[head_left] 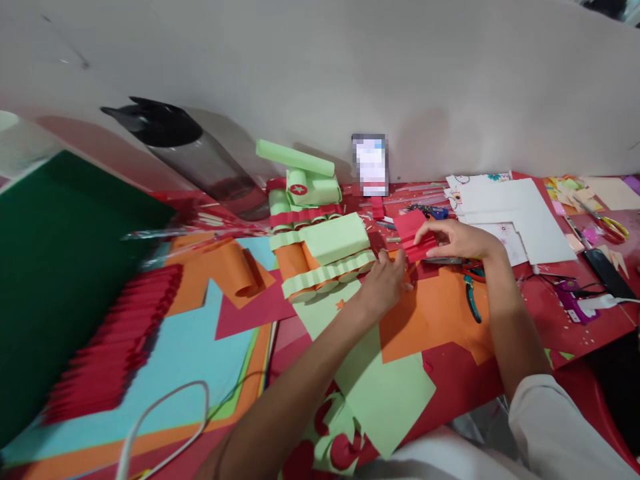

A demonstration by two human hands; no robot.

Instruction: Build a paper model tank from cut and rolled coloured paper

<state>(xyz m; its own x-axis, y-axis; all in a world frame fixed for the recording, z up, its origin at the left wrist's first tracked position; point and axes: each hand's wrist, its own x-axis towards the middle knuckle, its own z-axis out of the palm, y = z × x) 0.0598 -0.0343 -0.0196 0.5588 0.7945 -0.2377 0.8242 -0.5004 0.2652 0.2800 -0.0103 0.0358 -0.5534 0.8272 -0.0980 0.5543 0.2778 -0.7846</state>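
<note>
My right hand point(455, 239) pinches a folded piece of red paper point(411, 227) between thumb and fingers, just above the table. My left hand point(384, 283) is next to it, fingers slightly apart and bent, with nothing visible in them. Left of that hand stands an unfinished-looking paper tank body point(336, 239), with pale green strips wrapped around orange rolls. Behind it is a second paper tank point(306, 193) in pale green and red, with a rolled barrel and a star badge. Orange paper sheets point(425, 317) lie under my hands.
Pliers point(471, 300) lie by my right wrist. A phone point(371, 165) leans against the wall. Left are a bottle point(215, 160), a red pleated paper stack point(117, 347) and blue sheets point(200, 353). White sheets point(520, 213), scissors point(613, 227) and a dark phone point(607, 273) lie right.
</note>
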